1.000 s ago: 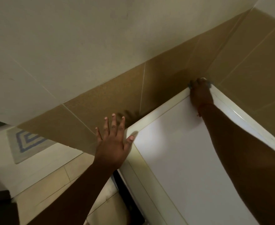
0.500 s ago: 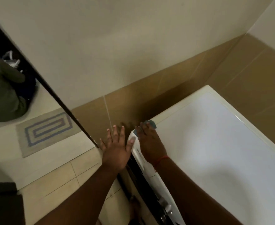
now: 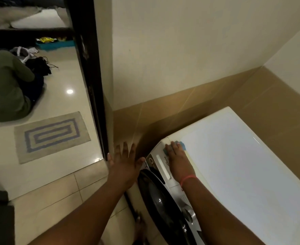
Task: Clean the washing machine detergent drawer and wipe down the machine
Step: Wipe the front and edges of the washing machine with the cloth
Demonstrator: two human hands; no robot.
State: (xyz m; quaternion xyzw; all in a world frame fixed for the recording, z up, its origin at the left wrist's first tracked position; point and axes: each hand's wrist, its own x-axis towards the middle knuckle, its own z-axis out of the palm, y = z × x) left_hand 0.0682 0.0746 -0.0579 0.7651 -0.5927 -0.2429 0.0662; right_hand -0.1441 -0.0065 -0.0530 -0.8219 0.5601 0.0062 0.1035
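A white front-loading washing machine (image 3: 237, 167) fills the lower right, its flat top bright, its dark round door (image 3: 156, 197) and control panel facing left. My right hand (image 3: 178, 161) presses a blue cloth (image 3: 182, 145) onto the front left corner of the machine's top, just above the detergent drawer front (image 3: 162, 167). Only a small part of the cloth shows past my fingers. My left hand (image 3: 126, 161) is spread open with fingers apart, flat near the machine's left side, holding nothing.
A brown tiled wall (image 3: 181, 110) runs close behind and to the left of the machine. A dark door frame (image 3: 90, 76) stands left of it. Beyond lie a striped mat (image 3: 52, 135) and a seated person in green (image 3: 6, 85). My foot (image 3: 140, 227) is by the machine's base.
My right hand has swept the cloth from the top's far corner to its front left corner. The view has tilted toward the doorway. My left hand stays spread by the machine's side.
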